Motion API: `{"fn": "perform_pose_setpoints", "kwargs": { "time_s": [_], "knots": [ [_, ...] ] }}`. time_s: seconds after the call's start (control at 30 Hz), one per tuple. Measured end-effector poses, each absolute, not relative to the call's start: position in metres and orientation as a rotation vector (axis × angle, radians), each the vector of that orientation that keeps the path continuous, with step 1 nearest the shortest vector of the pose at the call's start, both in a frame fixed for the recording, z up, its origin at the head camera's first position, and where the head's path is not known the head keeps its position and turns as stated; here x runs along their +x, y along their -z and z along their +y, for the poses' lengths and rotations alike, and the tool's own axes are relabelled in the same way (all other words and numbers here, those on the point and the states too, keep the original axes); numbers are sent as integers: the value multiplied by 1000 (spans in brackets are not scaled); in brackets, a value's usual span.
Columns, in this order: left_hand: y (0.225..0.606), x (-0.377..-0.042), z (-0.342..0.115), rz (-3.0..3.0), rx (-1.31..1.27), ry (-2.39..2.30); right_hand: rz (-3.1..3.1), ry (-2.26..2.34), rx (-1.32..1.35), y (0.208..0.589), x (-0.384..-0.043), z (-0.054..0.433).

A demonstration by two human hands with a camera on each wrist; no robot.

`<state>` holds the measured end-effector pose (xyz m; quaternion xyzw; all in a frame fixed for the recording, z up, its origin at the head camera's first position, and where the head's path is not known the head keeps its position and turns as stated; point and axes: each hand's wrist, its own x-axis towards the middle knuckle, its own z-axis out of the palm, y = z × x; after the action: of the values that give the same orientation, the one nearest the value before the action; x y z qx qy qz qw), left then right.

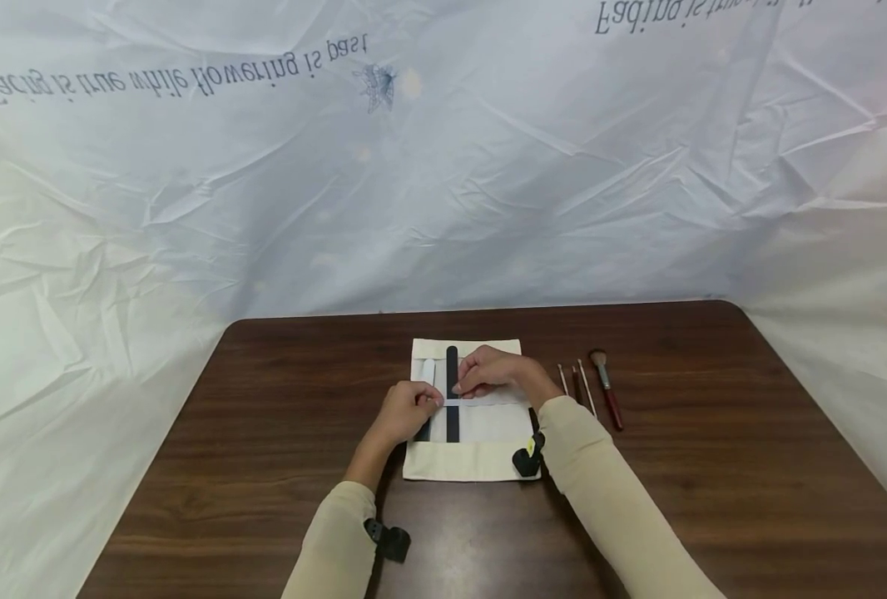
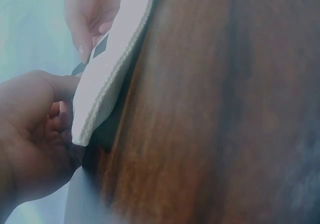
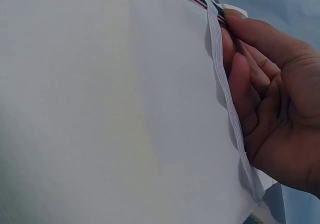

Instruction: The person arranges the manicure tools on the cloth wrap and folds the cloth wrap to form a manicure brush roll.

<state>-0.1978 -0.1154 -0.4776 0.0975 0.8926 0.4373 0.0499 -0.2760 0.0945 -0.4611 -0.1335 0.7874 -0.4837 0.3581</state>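
Note:
A cream fabric tool roll [image 1: 473,462] lies spread on the table, with a white elastic band [image 3: 225,84] running across its inside. A long black nail file [image 1: 453,424] with a layered, striped edge passes under this band. Thumb and fingers of my right hand [image 1: 488,370] pinch the file just above the band. From the left, my left hand [image 1: 406,412] pinches the band beside the file, its other fingers curled. A white file [image 1: 429,372] sits left of the black one, partly covered by the left hand. In the left wrist view, the roll's edge [image 2: 100,104] hides the left fingertips.
Right of the roll, several thin metal-tipped tools [image 1: 586,387] and a brush with a red handle [image 1: 610,399] lie on the brown wooden table [image 1: 713,466]. A white printed cloth [image 1: 413,183] hangs behind the table's far edge.

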Motion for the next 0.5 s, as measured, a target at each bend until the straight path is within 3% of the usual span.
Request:
{"fn": "perform_pose_setpoints", "kwargs": {
  "time_s": [0.5],
  "knots": [
    [477, -196, -116, 2703, 287, -1329, 2016, 1194, -332, 450, -275, 100]
  ]
}}
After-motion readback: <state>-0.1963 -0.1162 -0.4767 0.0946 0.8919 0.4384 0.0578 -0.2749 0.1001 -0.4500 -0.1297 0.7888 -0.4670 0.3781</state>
